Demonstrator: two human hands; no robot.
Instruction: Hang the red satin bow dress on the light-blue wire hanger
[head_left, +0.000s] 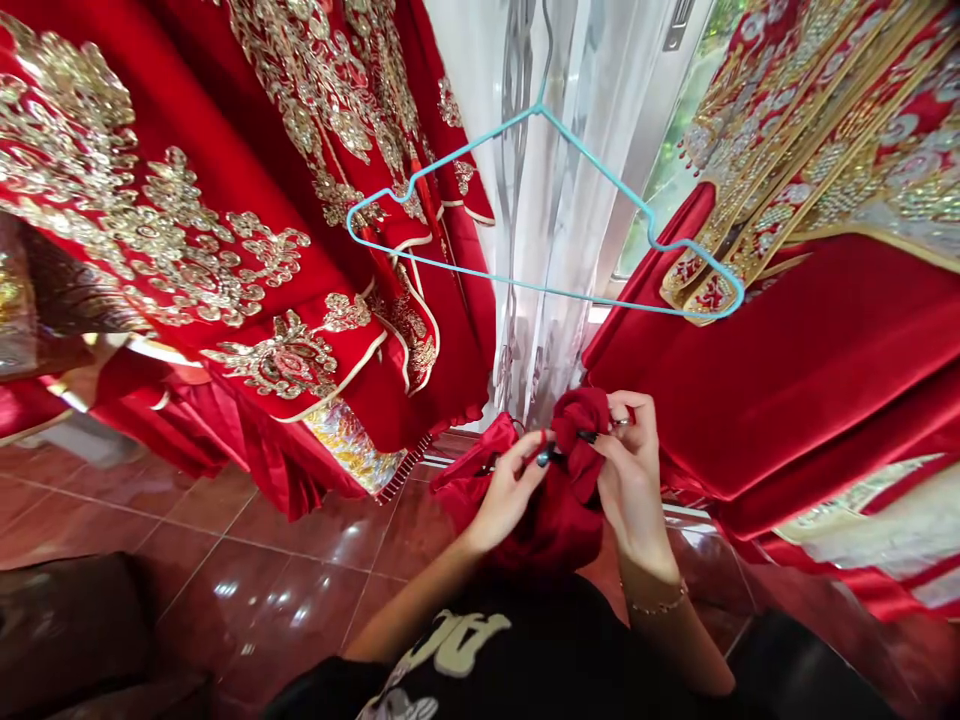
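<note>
A dark red satin garment (559, 535) hangs down in front of my body, its exact kind unclear. At its top is a gathered red fabric flower (582, 415). My left hand (514, 490) pinches the cloth just left of the flower, thumb and forefinger together. On the other side my right hand (628, 460) is closed on the flower, its thumb over the petals. Part of the garment is hidden behind my hands and wrists. Above them hangs a bare light-blue hanger (547, 290).
On the left hangs a red gown (442, 330) with gold sequin embroidery. To the right is another red garment (757, 390) with beaded gold trim. Sheer white curtains (577, 180) cover a window behind. A brown seat (75, 630) stands at lower left on the tiled floor (300, 560).
</note>
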